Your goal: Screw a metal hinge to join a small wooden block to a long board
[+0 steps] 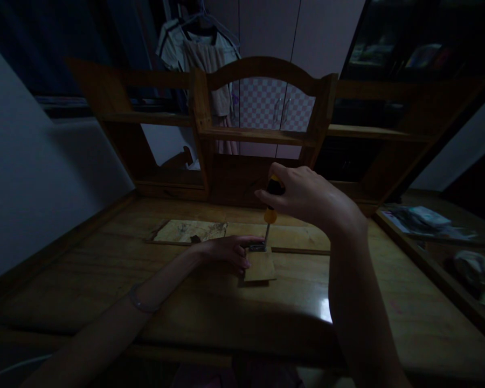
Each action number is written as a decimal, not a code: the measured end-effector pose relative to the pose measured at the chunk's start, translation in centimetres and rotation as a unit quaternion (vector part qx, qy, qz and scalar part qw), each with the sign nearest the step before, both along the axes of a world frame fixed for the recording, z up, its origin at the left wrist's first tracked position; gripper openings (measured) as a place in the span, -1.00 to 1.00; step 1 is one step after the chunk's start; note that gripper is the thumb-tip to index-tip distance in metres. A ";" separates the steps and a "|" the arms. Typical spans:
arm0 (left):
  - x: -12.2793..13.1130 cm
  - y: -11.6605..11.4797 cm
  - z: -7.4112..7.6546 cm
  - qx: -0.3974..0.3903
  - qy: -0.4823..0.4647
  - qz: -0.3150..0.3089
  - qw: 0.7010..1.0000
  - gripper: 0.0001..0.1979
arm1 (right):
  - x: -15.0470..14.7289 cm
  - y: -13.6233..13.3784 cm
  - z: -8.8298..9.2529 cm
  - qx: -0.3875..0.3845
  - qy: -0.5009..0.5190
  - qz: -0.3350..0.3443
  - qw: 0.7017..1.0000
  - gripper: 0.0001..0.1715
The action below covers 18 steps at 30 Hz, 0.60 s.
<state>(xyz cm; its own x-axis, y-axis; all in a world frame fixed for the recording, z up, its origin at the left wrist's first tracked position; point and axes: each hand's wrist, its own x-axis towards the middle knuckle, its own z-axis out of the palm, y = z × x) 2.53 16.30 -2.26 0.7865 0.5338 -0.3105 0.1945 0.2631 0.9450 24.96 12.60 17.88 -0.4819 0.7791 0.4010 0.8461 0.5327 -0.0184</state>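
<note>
My right hand (299,194) is wrapped round the yellow-and-black handle of a screwdriver (270,215), which stands nearly upright. Its shaft reaches down to a small metal fitting (257,247), perhaps a hinge, at the far edge of a small wooden board (260,267). With the index finger stretched along the fitting and the thumb at the board's left edge, my left hand (230,251) steadies both. Whether a screw sits under the tip is too small and dark to tell.
Behind the board, a long wooden strip (299,235) and a rough-faced piece of wood (189,230) lie on the wooden desk (178,312). A wooden shelf unit (258,136) rises at the back. Papers and bags (428,216) lie at the right.
</note>
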 end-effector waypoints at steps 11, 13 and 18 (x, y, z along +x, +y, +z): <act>-0.2 0.6 -0.9 -0.003 -0.004 -0.010 1.000 0.02 | 0.1 -0.2 0.2 -0.023 0.013 0.034 0.999 -0.88; -0.1 0.5 -0.8 -0.001 -0.004 -0.014 1.000 0.02 | 0.1 -0.1 0.1 -0.007 0.007 0.016 1.000 -0.75; -0.1 0.5 -0.5 -0.001 -0.006 -0.015 1.000 0.01 | 0.8 -0.1 0.5 -0.033 0.026 0.044 0.998 -0.71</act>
